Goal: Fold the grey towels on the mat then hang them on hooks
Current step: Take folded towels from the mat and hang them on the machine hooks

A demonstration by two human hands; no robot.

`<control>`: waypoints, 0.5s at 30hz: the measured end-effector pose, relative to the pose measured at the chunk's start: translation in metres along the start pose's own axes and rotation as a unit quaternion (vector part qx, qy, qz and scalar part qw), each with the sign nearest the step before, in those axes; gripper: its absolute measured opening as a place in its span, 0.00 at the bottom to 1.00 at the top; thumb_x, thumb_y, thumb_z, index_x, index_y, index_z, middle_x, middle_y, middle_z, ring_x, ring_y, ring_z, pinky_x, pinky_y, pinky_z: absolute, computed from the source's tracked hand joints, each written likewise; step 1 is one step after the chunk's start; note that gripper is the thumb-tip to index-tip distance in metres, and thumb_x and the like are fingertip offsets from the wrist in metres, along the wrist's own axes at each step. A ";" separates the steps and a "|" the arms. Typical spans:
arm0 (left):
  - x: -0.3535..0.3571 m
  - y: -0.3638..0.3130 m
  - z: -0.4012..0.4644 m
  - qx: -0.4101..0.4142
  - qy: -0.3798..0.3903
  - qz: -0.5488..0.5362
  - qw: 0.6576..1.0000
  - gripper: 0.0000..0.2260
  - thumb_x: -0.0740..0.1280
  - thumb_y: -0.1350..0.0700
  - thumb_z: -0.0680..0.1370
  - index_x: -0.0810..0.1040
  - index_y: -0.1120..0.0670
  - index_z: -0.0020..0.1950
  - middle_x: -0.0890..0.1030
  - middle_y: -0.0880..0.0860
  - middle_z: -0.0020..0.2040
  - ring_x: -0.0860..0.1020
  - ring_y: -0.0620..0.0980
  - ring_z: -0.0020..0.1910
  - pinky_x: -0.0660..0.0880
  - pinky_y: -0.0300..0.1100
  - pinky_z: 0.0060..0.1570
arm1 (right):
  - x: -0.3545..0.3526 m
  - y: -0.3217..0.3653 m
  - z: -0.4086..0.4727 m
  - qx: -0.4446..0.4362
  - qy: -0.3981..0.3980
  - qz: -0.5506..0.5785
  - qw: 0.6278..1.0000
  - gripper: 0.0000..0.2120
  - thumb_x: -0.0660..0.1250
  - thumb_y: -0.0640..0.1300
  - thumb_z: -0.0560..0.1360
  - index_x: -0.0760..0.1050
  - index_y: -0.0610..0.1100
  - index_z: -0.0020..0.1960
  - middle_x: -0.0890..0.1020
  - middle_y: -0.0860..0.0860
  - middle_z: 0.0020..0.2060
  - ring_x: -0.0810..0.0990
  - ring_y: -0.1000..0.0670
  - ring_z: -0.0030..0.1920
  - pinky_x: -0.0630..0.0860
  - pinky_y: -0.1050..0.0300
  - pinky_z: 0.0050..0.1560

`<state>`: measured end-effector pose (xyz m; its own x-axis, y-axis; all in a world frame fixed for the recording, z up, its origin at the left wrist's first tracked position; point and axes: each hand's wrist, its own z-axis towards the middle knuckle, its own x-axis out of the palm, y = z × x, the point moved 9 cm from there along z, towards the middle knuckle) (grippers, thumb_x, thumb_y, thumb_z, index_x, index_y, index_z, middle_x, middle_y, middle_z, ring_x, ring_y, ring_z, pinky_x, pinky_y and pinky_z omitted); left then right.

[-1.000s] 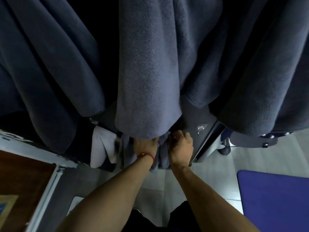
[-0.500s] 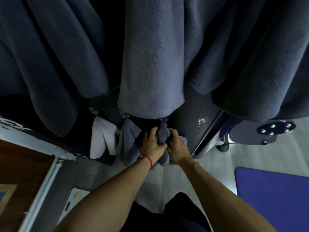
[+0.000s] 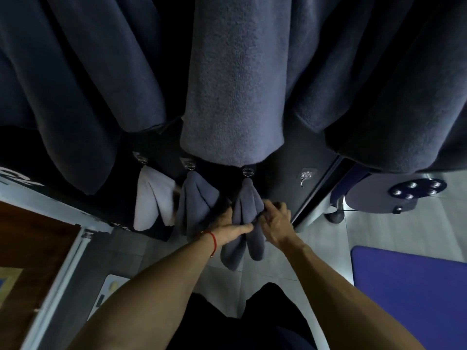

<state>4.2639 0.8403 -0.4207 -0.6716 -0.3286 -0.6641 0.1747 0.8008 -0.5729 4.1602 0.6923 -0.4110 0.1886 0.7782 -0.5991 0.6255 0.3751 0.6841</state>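
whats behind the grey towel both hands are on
Behind the grey towel is a dark panel; its top hangs from a metal hook. The panel directly behind the cloth is covered.

Dim overall; brightest on floor tiles at 3 o'clock. Deep shadow from 9 to 12. Wide-angle bending at edges; slight blur.

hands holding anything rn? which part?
Both are on the hung grey towel, about mid-length below its hook: left hand lies flat across it, right hand curls on its right edge.
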 end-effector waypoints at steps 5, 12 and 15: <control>-0.014 -0.010 0.001 -0.028 -0.024 0.038 0.999 0.28 0.70 0.45 0.77 0.66 0.52 0.74 0.74 0.55 0.70 0.73 0.56 0.68 0.70 0.47 0.63 | 0.000 -0.001 0.003 0.031 0.031 0.064 0.997 0.35 0.64 0.44 0.81 0.51 0.54 0.82 0.67 0.43 0.75 0.72 0.39 0.71 0.73 0.44 0.69; -0.035 -0.054 -0.017 0.016 -0.014 -0.013 1.000 0.35 0.71 0.57 0.77 0.58 0.50 0.80 0.68 0.55 0.76 0.69 0.55 0.74 0.66 0.47 0.71 | 0.000 0.005 -0.008 0.037 0.064 0.080 0.994 0.38 0.66 0.37 0.80 0.50 0.47 0.82 0.63 0.45 0.77 0.66 0.41 0.76 0.69 0.49 0.72; -0.047 -0.057 -0.023 -0.017 -0.025 0.022 0.999 0.29 0.67 0.54 0.79 0.61 0.51 0.79 0.68 0.55 0.76 0.69 0.56 0.73 0.66 0.48 0.72 | -0.012 0.001 -0.013 0.087 0.033 0.142 0.986 0.34 0.66 0.39 0.80 0.53 0.48 0.81 0.67 0.47 0.73 0.71 0.42 0.72 0.75 0.51 0.65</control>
<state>4.2693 0.8216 -0.3454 -0.6265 -0.3159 -0.7125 0.1787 0.8316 -0.5259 4.1489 0.6897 -0.3975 0.3291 0.8721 -0.3622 0.6760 0.0502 0.7352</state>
